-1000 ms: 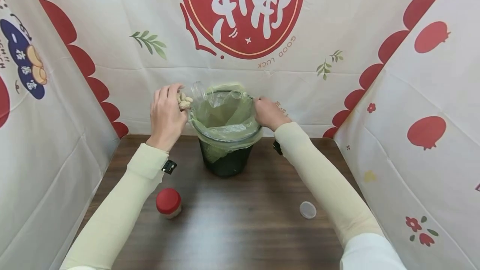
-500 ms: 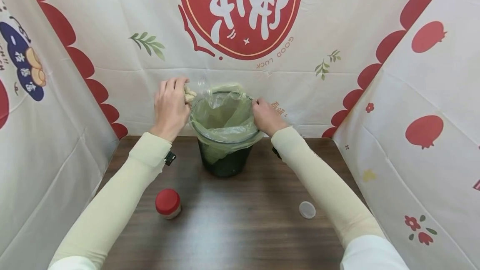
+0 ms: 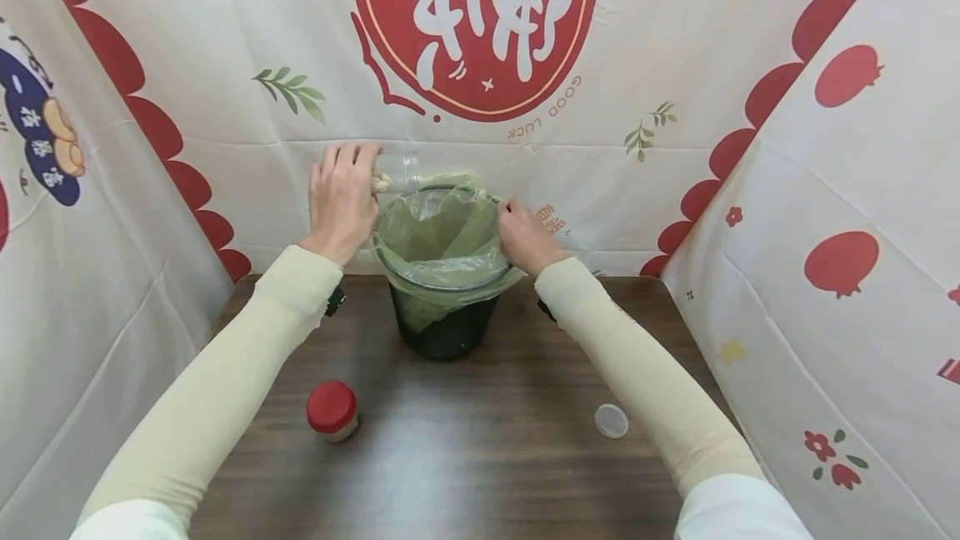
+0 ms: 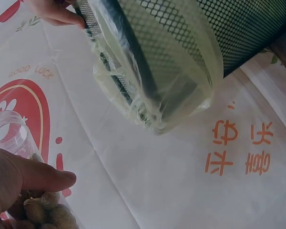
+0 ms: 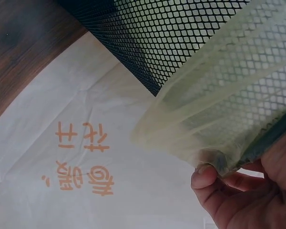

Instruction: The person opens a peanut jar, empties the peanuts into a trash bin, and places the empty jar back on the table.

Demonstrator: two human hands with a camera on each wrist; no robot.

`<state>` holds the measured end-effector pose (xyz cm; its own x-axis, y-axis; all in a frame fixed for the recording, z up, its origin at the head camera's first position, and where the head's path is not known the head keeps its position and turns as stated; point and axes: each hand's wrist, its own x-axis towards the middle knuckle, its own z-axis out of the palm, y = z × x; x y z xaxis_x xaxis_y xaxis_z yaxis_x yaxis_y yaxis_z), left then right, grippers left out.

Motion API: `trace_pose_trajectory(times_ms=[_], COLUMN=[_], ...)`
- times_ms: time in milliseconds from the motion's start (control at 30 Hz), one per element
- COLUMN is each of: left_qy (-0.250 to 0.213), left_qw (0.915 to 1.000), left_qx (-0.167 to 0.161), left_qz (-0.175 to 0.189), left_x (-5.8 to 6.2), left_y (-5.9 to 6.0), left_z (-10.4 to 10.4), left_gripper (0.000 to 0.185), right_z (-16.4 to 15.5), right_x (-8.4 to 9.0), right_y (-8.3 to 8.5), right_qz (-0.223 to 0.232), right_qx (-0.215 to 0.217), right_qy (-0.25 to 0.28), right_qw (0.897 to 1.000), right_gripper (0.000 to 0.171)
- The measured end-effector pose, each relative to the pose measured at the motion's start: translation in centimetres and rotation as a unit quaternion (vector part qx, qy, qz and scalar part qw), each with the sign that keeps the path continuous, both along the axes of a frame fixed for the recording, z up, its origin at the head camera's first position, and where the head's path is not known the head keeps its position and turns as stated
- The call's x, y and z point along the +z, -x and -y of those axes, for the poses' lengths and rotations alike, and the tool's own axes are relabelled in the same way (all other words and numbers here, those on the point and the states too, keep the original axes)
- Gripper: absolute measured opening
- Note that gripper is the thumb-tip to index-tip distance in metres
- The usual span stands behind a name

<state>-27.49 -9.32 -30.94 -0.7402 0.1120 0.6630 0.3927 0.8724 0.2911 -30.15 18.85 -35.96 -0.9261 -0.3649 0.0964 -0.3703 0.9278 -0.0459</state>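
Observation:
A black mesh bin [image 3: 448,332] lined with a pale green bag [image 3: 442,232] stands at the back of the wooden table [image 3: 480,448]. My left hand [image 3: 341,200] grips a clear jar of peanuts [image 3: 393,172], tipped on its side, its mouth just above the bin's left rim. In the left wrist view the jar [image 4: 9,136] and the peanuts [image 4: 50,212] show under my thumb. My right hand [image 3: 525,233] grips the bin's right rim, its fingers [image 5: 214,183] curled over the bag's edge [image 5: 219,160].
A small red-lidded jar [image 3: 332,411] stands at the front left of the table. A clear lid [image 3: 611,420] lies at the front right. Printed cloth walls [image 3: 825,190] close in the back and both sides.
My left hand has lifted the jar higher beside the bin's rim. The right hand keeps its hold on the rim.

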Motion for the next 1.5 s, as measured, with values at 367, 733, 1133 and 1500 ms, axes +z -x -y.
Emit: trace_pose_trajectory(times_ms=[367,733,1133,1500], left_qy=[0.027,0.079,0.15,0.194], left_qw=[0.9995,0.9964,0.9872,0.9753], left_qx=[-0.014,-0.026,-0.032,-0.027], left_qz=[-0.002,-0.015,-0.046,-0.102], left_x=[1.1,1.8,1.6,1.9], left_y=[0.6,1.2,1.2,1.9], left_z=[0.1,-0.1,-0.9,-1.3], left_gripper=[0.057,0.055,0.042,0.031], right_z=[0.7,0.8,0.5,0.5], right_x=[0.0,-0.2,-0.3,-0.2], right_y=[-0.2,0.0,-0.4,-0.2], right_qz=[0.0,-0.025,-0.006,-0.003], right_qx=[-0.003,0.008,-0.013,-0.015], right_qy=[0.0,-0.001,0.006,-0.003], right_qw=[1.0,1.0,1.0,1.0], right_gripper=[0.047,0.042,0.045,0.045])
